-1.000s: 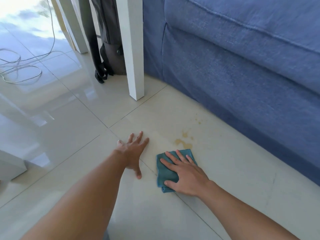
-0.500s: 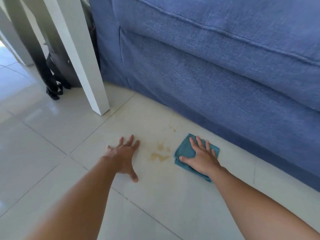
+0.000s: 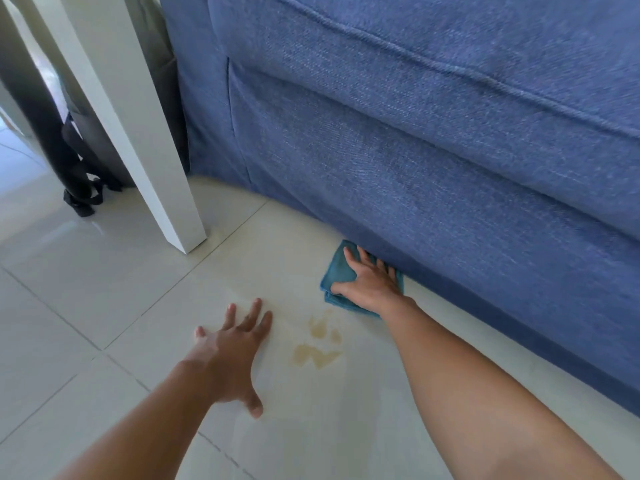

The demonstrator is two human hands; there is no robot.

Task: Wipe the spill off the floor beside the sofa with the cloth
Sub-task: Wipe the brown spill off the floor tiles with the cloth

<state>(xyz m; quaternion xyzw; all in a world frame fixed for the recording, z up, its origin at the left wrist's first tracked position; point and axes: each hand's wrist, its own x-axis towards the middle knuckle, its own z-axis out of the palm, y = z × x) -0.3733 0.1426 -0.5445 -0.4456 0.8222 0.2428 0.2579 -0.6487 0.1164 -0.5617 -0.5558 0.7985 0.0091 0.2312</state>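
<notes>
A folded teal cloth (image 3: 335,276) lies flat on the pale tiled floor, right against the base of the blue sofa (image 3: 433,150). My right hand (image 3: 369,285) presses down on it with the fingers spread. Yellowish-brown spill patches (image 3: 317,344) sit on the tile just below and left of the cloth, uncovered. My left hand (image 3: 230,351) rests flat on the floor to the left of the spill, fingers apart, holding nothing.
A white table leg (image 3: 145,161) stands on the floor at the left, close to the sofa's corner. Behind it hang dark grey fabric and black straps (image 3: 81,195). Tile joints cross the floor (image 3: 104,289) at the left.
My right hand has slid the cloth farther away, up against the sofa base, leaving the spill patches exposed. The view has moved closer. My left hand stays planted on the floor.
</notes>
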